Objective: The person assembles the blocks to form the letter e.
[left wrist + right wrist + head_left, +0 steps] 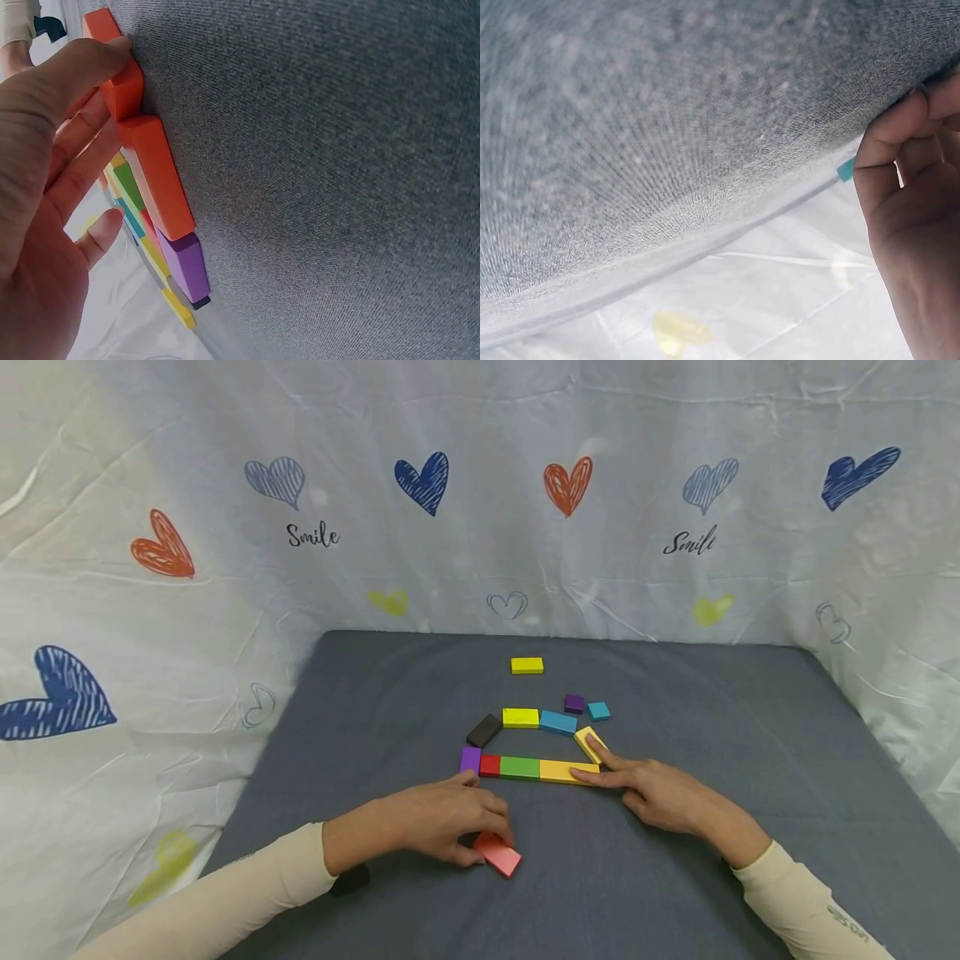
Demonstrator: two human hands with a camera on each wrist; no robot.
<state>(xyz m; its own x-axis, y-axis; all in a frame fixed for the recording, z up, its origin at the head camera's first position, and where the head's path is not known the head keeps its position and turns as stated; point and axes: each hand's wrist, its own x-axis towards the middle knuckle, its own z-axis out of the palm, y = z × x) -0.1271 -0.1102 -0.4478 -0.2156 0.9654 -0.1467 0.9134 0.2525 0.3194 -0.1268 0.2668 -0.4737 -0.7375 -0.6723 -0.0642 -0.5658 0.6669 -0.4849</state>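
My left hand pinches a coral-red block between thumb and fingers, low over the cloth. In the left wrist view its end meets a second coral-red block, which runs up to a purple block; the left hand hides that second block in the head view. My right hand has two fingers stretched out. One fingertip rests on the pale yellow block, the other on the orange-yellow block. That one lies in a row with a green block and a red block.
Behind the row, black, yellow and blue blocks form an arch. Farther back lie a loose yellow block, a small purple block and a teal block on the grey cloth.
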